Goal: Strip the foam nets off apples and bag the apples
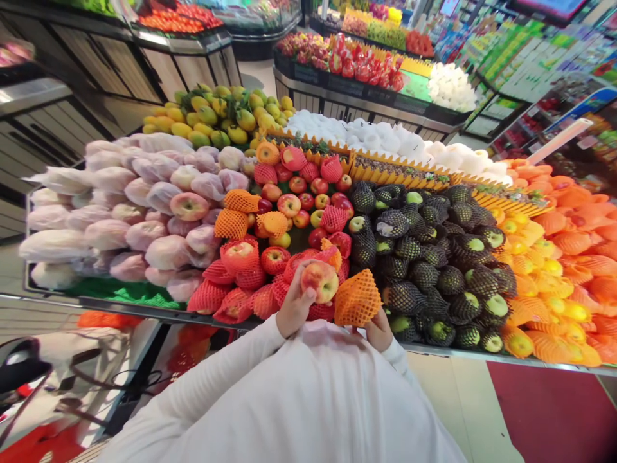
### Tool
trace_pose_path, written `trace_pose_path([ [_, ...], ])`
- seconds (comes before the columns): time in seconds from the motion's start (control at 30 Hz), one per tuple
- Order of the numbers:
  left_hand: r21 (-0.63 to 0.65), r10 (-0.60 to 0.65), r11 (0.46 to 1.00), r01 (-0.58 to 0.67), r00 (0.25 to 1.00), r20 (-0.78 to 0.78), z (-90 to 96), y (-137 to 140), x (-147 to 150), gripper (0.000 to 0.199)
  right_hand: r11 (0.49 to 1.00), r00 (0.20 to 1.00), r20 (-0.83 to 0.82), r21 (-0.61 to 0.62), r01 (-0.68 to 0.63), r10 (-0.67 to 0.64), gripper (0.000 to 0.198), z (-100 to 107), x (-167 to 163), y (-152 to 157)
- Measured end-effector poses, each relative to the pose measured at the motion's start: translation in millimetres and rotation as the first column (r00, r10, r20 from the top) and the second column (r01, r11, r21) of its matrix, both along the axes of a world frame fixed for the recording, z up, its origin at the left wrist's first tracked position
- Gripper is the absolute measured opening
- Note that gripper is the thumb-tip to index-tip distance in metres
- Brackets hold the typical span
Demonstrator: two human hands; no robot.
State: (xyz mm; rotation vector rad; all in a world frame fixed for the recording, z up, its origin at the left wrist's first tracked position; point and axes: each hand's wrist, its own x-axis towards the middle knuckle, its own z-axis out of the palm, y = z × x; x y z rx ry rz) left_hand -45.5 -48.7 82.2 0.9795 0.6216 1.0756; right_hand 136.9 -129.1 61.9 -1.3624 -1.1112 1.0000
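My left hand [295, 308] is closed around a red and yellow apple [320, 281], thumb across its front. Beside it, my right hand [378, 329] grips an orange foam net sleeve [357, 298] from below; most of those fingers are hidden behind the sleeve. The sleeve stands open in shape, and I cannot see anything inside it. Just beyond my hands lie apples in red foam nets [240, 257], with bare apples [289, 206] farther back. More orange foam nets [231, 224] sit among them.
Wrapped pale fruit [166, 252] fills the left of the stand; green fruit in black nets [424, 275] lies right, then yellow-netted fruit [554, 308]. Mangoes [207, 116] and white-wrapped fruit [357, 135] are behind. A metal edge [457, 353] runs along the front.
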Motion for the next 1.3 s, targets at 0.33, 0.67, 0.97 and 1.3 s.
trace_pose_path([
  [0.33,0.087,-0.290,0.954,0.287,0.956,0.033,22.9,0.2,-2.2,0.066,0.998,0.998,-0.042,-0.033,0.050,-0.051,0.038,-14.0,-7.0,1.7],
  [0.67,0.441,-0.342,0.641,0.628,0.748,-0.569,4.8,-8.0,4.8,0.080,0.968,0.863,-0.446,-0.174,0.178,-0.239,0.057,-11.8,-15.2,6.4],
  [0.97,0.246,-0.157,0.927,0.285,0.886,-0.437,-13.3,-4.9,-6.1,0.088,0.946,0.932,-0.165,-0.034,0.322,-0.323,0.030,15.5,-17.0,12.4],
  [1.3,-0.176,-0.222,0.960,0.215,0.975,-0.016,-17.2,-13.5,5.3,0.069,0.910,0.863,0.322,0.277,0.308,-0.390,0.036,5.5,-18.5,13.5],
])
